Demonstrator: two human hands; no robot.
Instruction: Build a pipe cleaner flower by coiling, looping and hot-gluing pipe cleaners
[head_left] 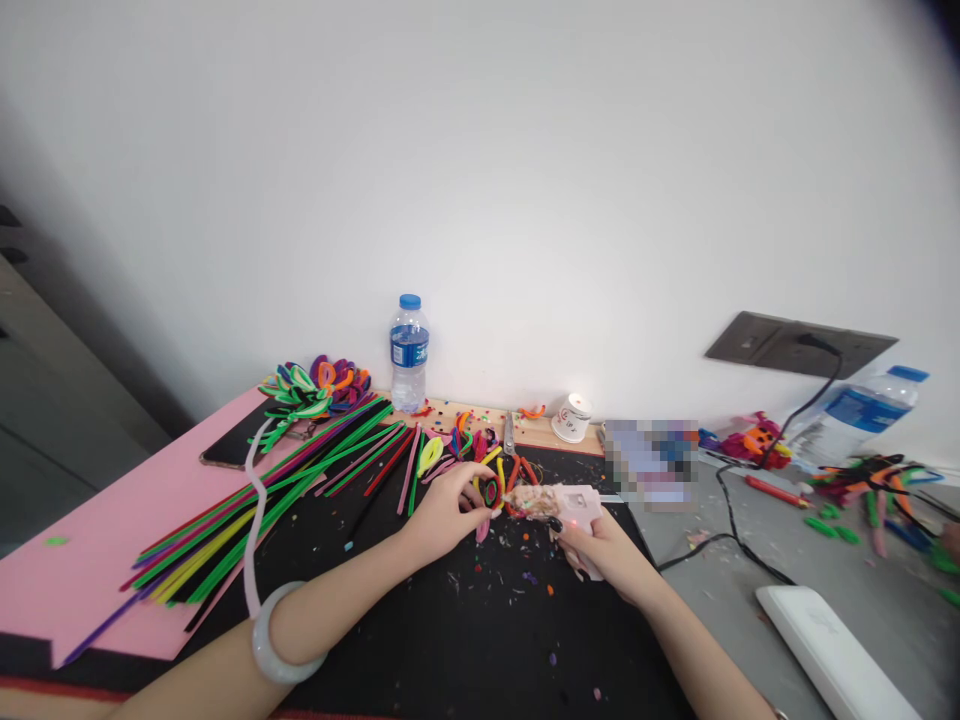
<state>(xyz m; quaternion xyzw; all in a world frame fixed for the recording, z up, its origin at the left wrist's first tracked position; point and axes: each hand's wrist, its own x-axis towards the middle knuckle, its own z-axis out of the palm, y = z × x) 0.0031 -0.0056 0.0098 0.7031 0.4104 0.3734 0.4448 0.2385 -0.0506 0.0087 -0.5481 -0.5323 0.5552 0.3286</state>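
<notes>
My right hand [606,558] is wrapped round a pale pink hot glue gun [576,503], its nozzle end covered in messy, stringy glue and pointing left. A clear glue stick [611,498] pokes out of its back. Just left of the nozzle, my left hand [450,508] pinches a coiled pipe cleaner piece [492,491], dark with red, yellow and green in it. Fingers hide part of the coil. I cannot tell if nozzle and coil touch. Behind the hands lie bent pipe cleaner loops, among them a bright yellow loop [430,455].
Long pipe cleaners [247,510] fan out over a pink sheet [97,560] at left, near a phone [225,450]. Along the wall stand a water bottle [409,355] and a paper cup [572,417], with scissors [509,434] between. Black cables [731,510] cross the grey surface near a white device [832,650].
</notes>
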